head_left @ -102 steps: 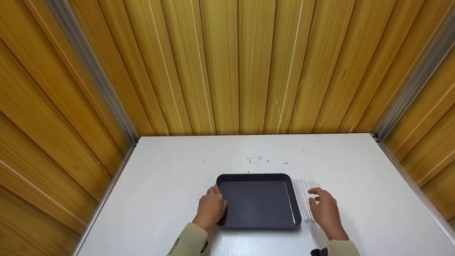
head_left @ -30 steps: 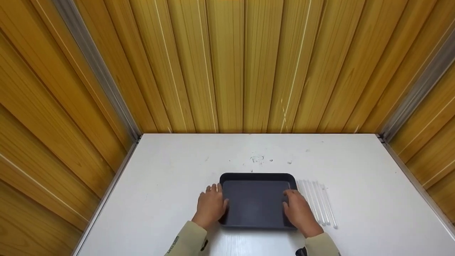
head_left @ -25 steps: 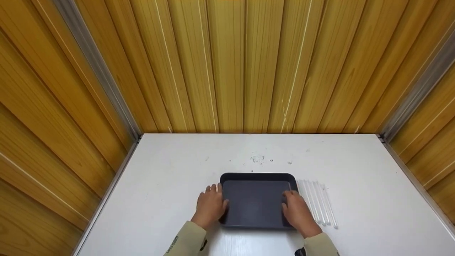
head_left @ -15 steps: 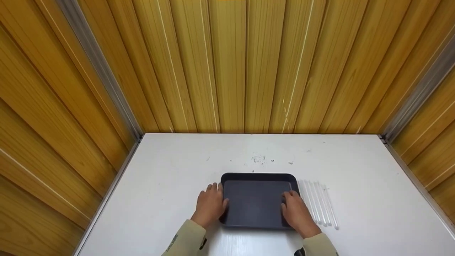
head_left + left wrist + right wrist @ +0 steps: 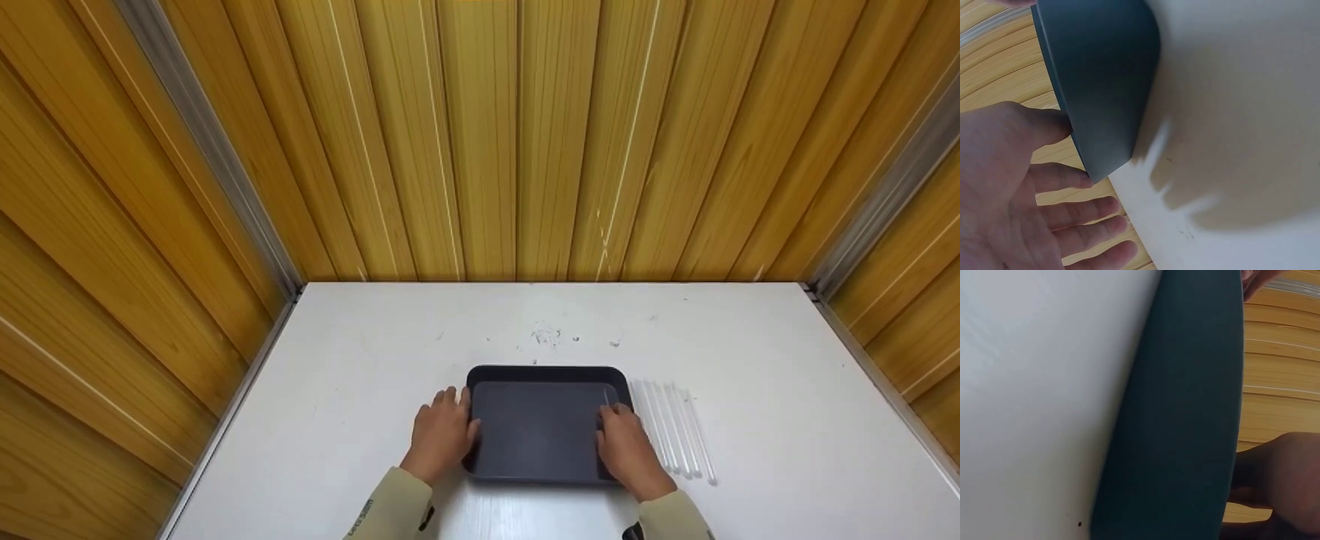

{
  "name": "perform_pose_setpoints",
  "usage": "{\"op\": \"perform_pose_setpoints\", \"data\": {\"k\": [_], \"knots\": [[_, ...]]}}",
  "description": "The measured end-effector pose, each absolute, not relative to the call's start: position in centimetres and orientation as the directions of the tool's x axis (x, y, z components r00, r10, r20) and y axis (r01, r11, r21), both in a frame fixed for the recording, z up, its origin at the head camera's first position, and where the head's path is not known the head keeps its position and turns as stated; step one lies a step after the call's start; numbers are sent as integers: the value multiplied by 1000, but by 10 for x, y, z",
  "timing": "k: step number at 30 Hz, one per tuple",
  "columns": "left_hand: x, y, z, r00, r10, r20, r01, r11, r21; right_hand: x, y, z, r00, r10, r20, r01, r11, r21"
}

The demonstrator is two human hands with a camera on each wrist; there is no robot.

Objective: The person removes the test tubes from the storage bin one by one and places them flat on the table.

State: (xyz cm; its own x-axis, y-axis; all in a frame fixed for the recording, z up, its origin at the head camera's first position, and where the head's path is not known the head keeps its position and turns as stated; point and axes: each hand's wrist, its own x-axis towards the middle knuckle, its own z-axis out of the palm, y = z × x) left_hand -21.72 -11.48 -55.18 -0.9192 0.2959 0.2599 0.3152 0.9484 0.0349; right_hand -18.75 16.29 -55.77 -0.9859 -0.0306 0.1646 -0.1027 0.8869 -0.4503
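A dark rectangular tray (image 5: 536, 435) lies on the white table. My left hand (image 5: 442, 431) grips its left rim, thumb inside and fingers along the outside. In the left wrist view the thumb and forefinger of that left hand (image 5: 1033, 185) meet the tray's rim while the other fingers extend loosely. Over the tray's right side, my right hand (image 5: 626, 446) pinches a thin clear rod (image 5: 606, 394); most of it is hidden by the hand. The right wrist view has the tray wall (image 5: 1179, 416) in front of part of the right hand (image 5: 1292, 484).
Several clear rods (image 5: 679, 427) lie side by side on the table, just right of the tray. Wood-patterned panels (image 5: 480, 150) stand behind and at both sides. Dark scuffs (image 5: 546, 335) mark the table (image 5: 360, 360) beyond the tray.
My right hand has come left from above the rods to the tray's right side, with a clear rod in its fingers. The rods now lie more spread out. My left hand stays at the rim.
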Motion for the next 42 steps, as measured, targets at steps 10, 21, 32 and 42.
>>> {"op": "perform_pose_setpoints", "data": {"k": [10, 21, 32, 42], "knots": [[-218, -115, -555, -913, 296, 281, 316, 949, 25, -187, 162, -565, -971, -48, 233, -148, 889, -433], [-218, -114, -554, -916, 289, 280, 318, 946, 67, -186, 161, -569, -968, -68, 243, -165, 899, -405], [-219, -114, -556, -912, 292, 288, 323, 944, 68, -188, 161, -573, -959, -65, 277, -179, 895, -409], [-221, -114, -556, -925, 286, 250, 311, 948, 65, -187, 161, -568, -968, -64, 243, -168, 883, -439]]}}
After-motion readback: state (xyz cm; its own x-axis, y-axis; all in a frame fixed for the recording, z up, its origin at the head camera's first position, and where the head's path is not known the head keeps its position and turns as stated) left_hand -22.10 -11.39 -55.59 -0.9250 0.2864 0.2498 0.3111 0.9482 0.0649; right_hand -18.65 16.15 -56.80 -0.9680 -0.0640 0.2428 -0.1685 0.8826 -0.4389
